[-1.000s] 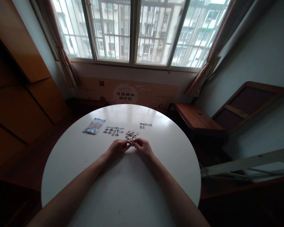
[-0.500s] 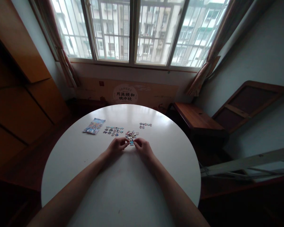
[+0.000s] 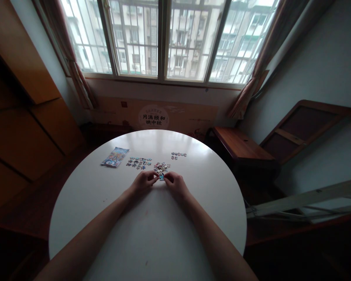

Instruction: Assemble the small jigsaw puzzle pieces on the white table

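A small light-blue jigsaw puzzle piece [image 3: 161,177] is between my two hands at the near edge of the puzzle pile. My left hand [image 3: 144,180] pinches at its left side, thumb and forefinger closed. On the opposite side, my right hand [image 3: 175,182] has its fingertips closed at the piece's right edge. Just beyond the fingers lies a heap of loose puzzle pieces [image 3: 162,167], several overturned. Left of the heap, more pieces are spread in rough rows [image 3: 139,162]. A smaller group of pieces [image 3: 179,155] sits farther back on the right.
A colourful picture sheet or packet [image 3: 116,157] lies at the left on the round white table [image 3: 152,234]. Behind the table stands a printed cardboard panel [image 3: 181,113] under the window. A wooden bench [image 3: 242,143] is at the right, and wooden cabinets [image 3: 32,136] are at the left.
The view has shifted slightly, so everything sits a little farther left. Both hands stay at the blue piece with almost no movement.
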